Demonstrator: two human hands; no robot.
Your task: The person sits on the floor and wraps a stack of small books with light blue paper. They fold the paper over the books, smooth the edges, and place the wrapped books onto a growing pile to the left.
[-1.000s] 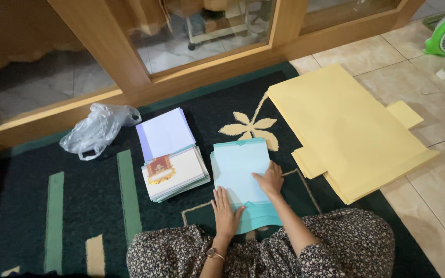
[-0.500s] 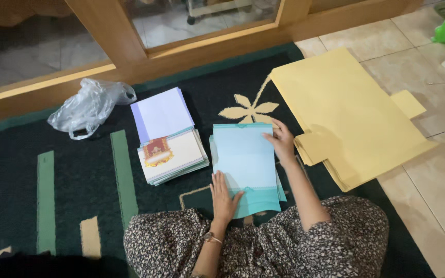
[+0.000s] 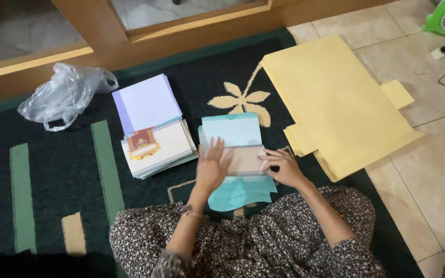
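Both hands now mid-stack: left hand flat, open; right hand pinching beige card edge. Teal sheets thin, floppy; take by edges.

The single head-worn camera is looking steeply down from above the seated person, facing the wooden door frame along the frame's top. It is sitting fairly near, taking in the dark rug and tiled floor at right.
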